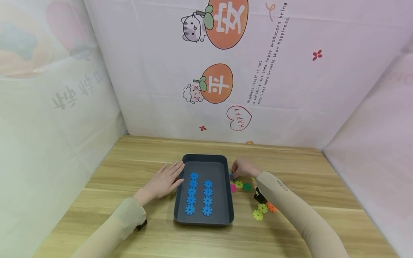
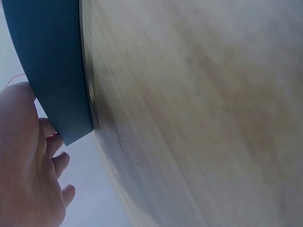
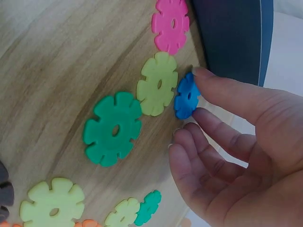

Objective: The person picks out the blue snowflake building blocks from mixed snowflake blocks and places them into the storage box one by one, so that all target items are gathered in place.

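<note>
In the head view, a dark grey tray (image 1: 204, 225) holds two columns of blue notched plastic discs (image 1: 191, 192). My left hand (image 1: 162, 180) lies with straight fingers against the tray's left side; in the left wrist view its fingertips (image 2: 56, 142) touch the tray wall (image 2: 52, 61). Beyond the tray's right side, my right hand (image 1: 243, 168) pinches a blue notched disc (image 3: 187, 96) by its edges between thumb and index finger, close to the tabletop. The other fingers of that hand are curled and hold nothing.
Beside the tray's right wall lie a pink disc (image 3: 171, 23), a yellow-green disc (image 3: 157, 84) and a green disc (image 3: 113, 129). Nearer the right forearm are more yellow discs (image 1: 258, 215), an orange disc (image 1: 272, 207) and black ones. A printed cloth (image 1: 167, 89) hangs behind the wooden table (image 1: 155, 229).
</note>
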`<state>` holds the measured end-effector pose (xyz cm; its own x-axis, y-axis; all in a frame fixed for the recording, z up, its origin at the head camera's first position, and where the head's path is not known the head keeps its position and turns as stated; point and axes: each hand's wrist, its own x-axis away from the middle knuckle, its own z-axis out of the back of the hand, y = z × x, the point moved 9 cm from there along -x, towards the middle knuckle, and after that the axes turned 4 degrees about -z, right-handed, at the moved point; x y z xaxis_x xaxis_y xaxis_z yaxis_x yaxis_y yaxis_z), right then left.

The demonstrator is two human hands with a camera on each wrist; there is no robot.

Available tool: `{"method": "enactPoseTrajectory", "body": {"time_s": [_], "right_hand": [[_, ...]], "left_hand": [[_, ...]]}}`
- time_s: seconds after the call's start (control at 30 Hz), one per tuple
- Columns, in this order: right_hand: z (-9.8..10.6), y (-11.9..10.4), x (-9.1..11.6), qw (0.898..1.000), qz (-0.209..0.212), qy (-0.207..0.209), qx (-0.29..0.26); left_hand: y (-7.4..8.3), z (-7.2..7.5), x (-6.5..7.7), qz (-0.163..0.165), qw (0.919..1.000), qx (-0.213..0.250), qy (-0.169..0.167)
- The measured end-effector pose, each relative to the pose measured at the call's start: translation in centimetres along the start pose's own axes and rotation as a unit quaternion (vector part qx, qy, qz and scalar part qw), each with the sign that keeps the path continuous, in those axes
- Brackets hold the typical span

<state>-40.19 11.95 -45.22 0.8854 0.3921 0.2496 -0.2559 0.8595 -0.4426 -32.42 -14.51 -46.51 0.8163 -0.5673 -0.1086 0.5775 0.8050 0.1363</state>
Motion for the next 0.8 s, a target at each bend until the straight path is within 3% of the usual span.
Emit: {"method": "enactPoseTrajectory", "body": {"time_s": [0.27, 0.5, 0.8], "right_hand": [[0.0, -0.1, 0.2, 1.0, -0.005, 0.007, -0.003], [0.2, 0.2, 0.4, 0.999, 0.008, 0.008, -0.044], [2.2, -0.6, 0.9, 0.998, 0.033, 0.026, -0.051]], "left_hand": [[0.0, 0.0, 0.0, 0.003, 1.0, 0.004, -0.001], [0.1, 0.0, 0.2, 0.004, 1.0, 0.007, 0.001], [-0.1, -0.1, 0.0, 0.002, 1.0, 0.003, 0.003]]}}
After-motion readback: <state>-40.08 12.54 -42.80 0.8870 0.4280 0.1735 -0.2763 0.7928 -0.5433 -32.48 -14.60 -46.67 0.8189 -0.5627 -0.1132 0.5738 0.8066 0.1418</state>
